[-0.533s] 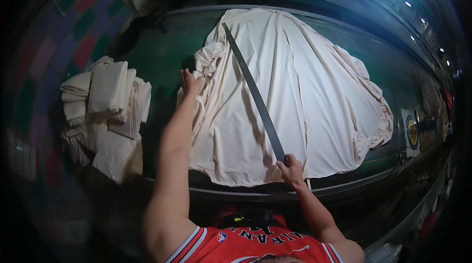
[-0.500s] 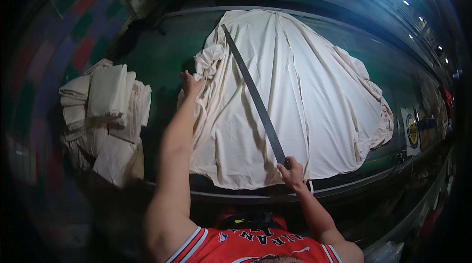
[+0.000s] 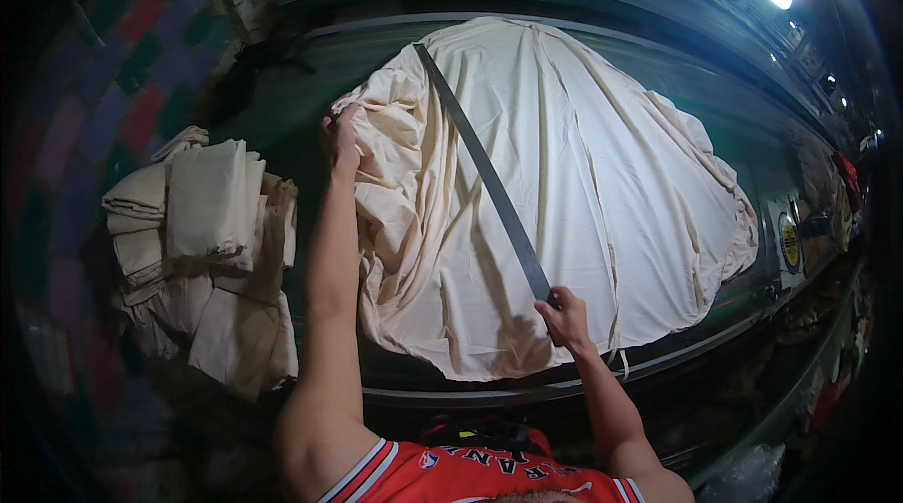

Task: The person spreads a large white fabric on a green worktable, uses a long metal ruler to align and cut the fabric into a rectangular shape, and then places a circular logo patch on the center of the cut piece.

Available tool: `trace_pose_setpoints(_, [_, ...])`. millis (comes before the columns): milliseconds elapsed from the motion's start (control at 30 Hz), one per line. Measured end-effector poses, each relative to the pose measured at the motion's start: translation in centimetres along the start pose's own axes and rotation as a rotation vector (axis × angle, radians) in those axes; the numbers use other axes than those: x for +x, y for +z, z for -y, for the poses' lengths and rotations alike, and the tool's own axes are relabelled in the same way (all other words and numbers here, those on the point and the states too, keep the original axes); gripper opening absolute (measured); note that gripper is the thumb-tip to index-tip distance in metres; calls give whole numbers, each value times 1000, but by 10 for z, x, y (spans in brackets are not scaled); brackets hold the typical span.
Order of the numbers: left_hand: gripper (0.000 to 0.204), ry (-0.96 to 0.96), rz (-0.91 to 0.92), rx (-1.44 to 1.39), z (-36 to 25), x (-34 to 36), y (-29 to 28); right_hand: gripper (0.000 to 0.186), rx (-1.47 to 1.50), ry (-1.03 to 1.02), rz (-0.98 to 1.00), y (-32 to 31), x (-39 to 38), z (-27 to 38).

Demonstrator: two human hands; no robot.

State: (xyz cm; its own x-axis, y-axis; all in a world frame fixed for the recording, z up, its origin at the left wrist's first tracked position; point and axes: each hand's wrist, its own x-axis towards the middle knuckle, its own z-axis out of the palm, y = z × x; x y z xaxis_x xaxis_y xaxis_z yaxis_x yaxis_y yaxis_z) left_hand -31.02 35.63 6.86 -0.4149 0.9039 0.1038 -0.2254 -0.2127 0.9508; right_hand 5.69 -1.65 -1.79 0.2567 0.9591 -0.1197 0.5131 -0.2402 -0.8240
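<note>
Cloth, cream and rumpled (its left side bunched into folds), lies spread over the green surface. The left hand clutches that bunched edge. The right hand pinches the near end of a long dark strip, which slants across the cloth toward its far left edge. A pile of folded fabric sits farther left.

Head-worn fisheye looks down on nearby cloth; picture edges seem murky.
</note>
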Motion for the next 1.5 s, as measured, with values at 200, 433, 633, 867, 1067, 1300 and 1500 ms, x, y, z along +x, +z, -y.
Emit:
trace_pose_setpoints(200, [43,126,223,238,-31,-37,-5,41,182,19,35,52,51,33])
trace_pose_setpoints(433, [45,-33,439,364,-16,-44,-28,39,167,-54,10,88,98,49])
trace_pose_setpoints(633, [49,108,344,493,-4,-45,-39,35,334,32,19,103,123,87])
trace_pose_setpoints(867, [31,608,166,1108,40,-117,-48,32,346,85,145,95,130,103])
trace_pose_setpoints(1067, [24,577,723,1095,61,-297,-77,38,292,79,111,68,90,59])
trace_pose_setpoints(1300, [64,448,1168,1445,27,-344,-136,37,93,-254,297,60,71,-17])
trace_pose_setpoints(1500, [21,309,1144,1695,14,-356,-140,30,-160,-603,392,44,38,-43])
